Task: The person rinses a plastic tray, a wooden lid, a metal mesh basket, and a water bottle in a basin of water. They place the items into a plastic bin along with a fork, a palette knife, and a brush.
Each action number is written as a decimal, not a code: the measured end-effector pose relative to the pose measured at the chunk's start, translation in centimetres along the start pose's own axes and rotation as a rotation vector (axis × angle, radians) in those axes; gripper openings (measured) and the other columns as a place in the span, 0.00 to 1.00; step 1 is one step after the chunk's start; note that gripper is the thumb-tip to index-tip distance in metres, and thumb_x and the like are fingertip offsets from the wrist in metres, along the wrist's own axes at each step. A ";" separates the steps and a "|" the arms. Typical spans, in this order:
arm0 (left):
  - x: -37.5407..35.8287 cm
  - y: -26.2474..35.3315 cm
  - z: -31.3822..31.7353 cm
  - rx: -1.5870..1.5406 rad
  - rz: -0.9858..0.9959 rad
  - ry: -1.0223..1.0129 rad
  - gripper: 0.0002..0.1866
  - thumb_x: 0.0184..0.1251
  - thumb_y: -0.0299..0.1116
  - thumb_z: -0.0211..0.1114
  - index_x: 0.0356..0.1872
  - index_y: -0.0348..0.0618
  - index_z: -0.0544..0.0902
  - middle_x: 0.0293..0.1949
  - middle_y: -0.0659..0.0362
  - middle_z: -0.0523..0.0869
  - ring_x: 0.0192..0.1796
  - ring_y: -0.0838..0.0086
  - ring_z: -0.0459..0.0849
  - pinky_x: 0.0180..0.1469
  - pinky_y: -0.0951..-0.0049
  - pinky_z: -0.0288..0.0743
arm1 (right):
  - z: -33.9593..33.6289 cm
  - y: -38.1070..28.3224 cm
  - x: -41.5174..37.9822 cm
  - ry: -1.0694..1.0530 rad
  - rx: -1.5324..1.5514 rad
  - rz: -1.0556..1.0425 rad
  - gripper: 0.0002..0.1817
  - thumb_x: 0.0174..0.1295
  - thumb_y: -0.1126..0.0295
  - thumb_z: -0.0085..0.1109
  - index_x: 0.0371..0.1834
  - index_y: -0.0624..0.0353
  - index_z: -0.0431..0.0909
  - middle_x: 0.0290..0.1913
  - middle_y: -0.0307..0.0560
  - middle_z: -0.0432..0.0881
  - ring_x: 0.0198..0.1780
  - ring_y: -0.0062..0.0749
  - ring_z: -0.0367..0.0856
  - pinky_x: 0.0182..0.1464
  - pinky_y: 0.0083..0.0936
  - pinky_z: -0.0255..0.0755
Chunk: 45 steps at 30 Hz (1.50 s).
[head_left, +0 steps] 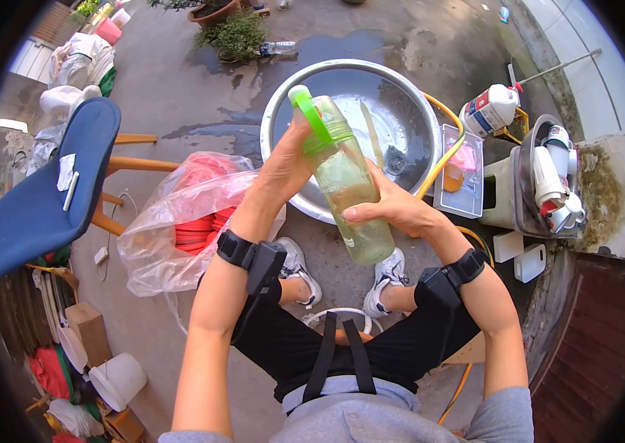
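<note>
A translucent green water bottle (pixel 349 188) with a bright green lid is held tilted in front of me, its lid end pointing away. My left hand (pixel 288 164) grips the bottle near the lid, its fingers partly hidden behind it. Around the lower body of the bottle wraps my right hand (pixel 394 205), thumb across the near side. Beyond the bottle a large metal basin (pixel 272 122) stands on the ground, with water and a dark scouring pad (pixel 397 162) in it.
Right of the basin are a wire basket (pixel 449 201) with a sponge, a yellow hose (pixel 442 164), a white jug (pixel 491 111) and a bowl of white containers (pixel 549 177). To the left lie a plastic bag with red contents (pixel 202 214) and a blue chair (pixel 46 192).
</note>
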<state>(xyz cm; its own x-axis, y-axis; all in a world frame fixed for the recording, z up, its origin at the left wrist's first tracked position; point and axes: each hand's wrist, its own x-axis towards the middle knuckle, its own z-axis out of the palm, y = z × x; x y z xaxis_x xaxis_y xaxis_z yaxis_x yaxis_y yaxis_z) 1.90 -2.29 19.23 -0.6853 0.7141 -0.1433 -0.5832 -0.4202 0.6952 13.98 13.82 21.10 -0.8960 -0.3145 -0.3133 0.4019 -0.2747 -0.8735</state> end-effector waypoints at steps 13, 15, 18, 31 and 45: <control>3.6 -3.5 -0.6 0.462 0.170 0.234 0.16 0.63 0.45 0.66 0.40 0.47 0.74 0.35 0.65 0.76 0.39 0.81 0.74 0.44 0.74 0.69 | -1.3 4.9 2.3 0.458 -0.692 -0.180 0.58 0.42 0.61 0.72 0.75 0.48 0.41 0.56 0.66 0.74 0.57 0.56 0.76 0.60 0.39 0.68; 4.0 -4.4 -0.4 0.444 0.156 0.331 0.16 0.64 0.46 0.65 0.42 0.47 0.74 0.37 0.65 0.76 0.41 0.80 0.74 0.46 0.73 0.68 | -1.5 4.5 2.0 0.489 -0.741 -0.088 0.58 0.42 0.60 0.72 0.75 0.48 0.41 0.57 0.66 0.73 0.57 0.55 0.76 0.60 0.38 0.68; 3.7 -3.5 0.4 0.335 0.049 0.398 0.19 0.65 0.47 0.64 0.48 0.46 0.73 0.41 0.63 0.77 0.47 0.77 0.74 0.52 0.71 0.66 | -2.3 4.1 2.0 0.498 -0.762 -0.061 0.58 0.42 0.61 0.72 0.75 0.50 0.42 0.58 0.66 0.73 0.57 0.54 0.76 0.61 0.38 0.68; 3.2 -2.1 0.4 -0.266 -0.229 0.044 0.39 0.63 0.60 0.60 0.65 0.38 0.66 0.55 0.48 0.77 0.61 0.59 0.74 0.66 0.58 0.65 | -3.0 -0.1 0.0 -0.001 0.296 0.045 0.46 0.51 0.59 0.66 0.72 0.55 0.52 0.57 0.56 0.73 0.57 0.42 0.76 0.59 0.37 0.71; 3.9 -3.6 0.1 0.053 -0.064 0.204 0.28 0.61 0.53 0.67 0.57 0.47 0.74 0.49 0.59 0.80 0.54 0.70 0.77 0.60 0.65 0.66 | -1.7 1.3 0.5 0.433 -0.571 -0.040 0.57 0.42 0.54 0.73 0.73 0.60 0.49 0.65 0.59 0.66 0.66 0.41 0.68 0.64 0.30 0.63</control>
<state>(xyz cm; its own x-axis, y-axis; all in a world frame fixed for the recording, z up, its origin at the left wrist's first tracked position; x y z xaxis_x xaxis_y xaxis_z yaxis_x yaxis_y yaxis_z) 1.40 2.09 16.20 -0.7248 0.6079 -0.3241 -0.6081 -0.3435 0.7157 13.69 14.87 19.14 -0.9499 0.1076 -0.2934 0.3121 0.2772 -0.9087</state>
